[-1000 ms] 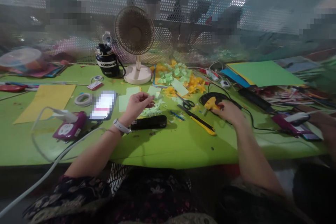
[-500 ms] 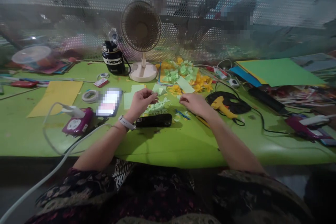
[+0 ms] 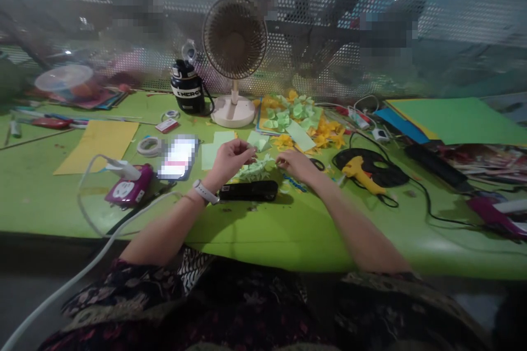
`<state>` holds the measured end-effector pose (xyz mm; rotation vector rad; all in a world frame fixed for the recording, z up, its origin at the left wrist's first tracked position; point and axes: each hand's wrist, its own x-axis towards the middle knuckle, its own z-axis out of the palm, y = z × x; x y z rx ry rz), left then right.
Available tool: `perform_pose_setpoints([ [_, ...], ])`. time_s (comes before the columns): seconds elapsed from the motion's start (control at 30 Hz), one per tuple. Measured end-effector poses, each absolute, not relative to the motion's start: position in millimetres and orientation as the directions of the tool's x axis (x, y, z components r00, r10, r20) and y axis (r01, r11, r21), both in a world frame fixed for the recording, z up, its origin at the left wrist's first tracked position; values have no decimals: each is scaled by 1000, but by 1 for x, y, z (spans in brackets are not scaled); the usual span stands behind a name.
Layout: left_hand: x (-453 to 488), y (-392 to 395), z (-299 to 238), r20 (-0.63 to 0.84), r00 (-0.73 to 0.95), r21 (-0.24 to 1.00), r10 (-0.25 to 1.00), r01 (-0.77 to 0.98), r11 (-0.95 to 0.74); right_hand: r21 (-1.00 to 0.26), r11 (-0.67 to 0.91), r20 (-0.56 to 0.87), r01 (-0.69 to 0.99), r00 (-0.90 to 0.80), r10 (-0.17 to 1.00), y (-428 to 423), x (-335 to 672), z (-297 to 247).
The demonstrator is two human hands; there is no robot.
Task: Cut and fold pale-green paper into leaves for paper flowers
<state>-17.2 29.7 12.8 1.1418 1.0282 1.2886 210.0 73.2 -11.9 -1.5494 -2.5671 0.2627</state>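
Note:
My left hand (image 3: pixel 229 157), with a white watch on the wrist, hovers over the green table (image 3: pixel 263 219), its fingers pinched on something small that I cannot make out. My right hand (image 3: pixel 294 165) rests just to its right, fingers curled, touching a pile of pale green cut paper pieces (image 3: pixel 257 169). A black oblong case (image 3: pixel 248 191) lies right in front of both hands. The yellow glue gun (image 3: pixel 361 172) lies on a black mat to the right, apart from my right hand.
A small desk fan (image 3: pixel 234 55) and a black tumbler (image 3: pixel 188 89) stand at the back. Green and yellow folded paper (image 3: pixel 302 120), a phone (image 3: pixel 178 157), tape rolls (image 3: pixel 150 146), a yellow sheet (image 3: pixel 99 145), a pink device with a white cable (image 3: pixel 128 189) and coloured paper stacks (image 3: pixel 453 118) surround the hands.
My right hand let go of the yellow glue gun on the black mat and moved left to the green paper pieces. My left hand stayed pinched in place.

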Motion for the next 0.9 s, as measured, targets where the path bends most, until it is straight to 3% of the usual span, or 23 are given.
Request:
perform_pose_setpoints([
  [0.6,-20,31,8,83,68,989,994,-129,-74,-316,457,39,832,-469,882,74,212,-17],
  [0.9,-15,29,13,-12,61,978,998,-208,25,-351,341,93,872,-330,939,68,215,-6],
])
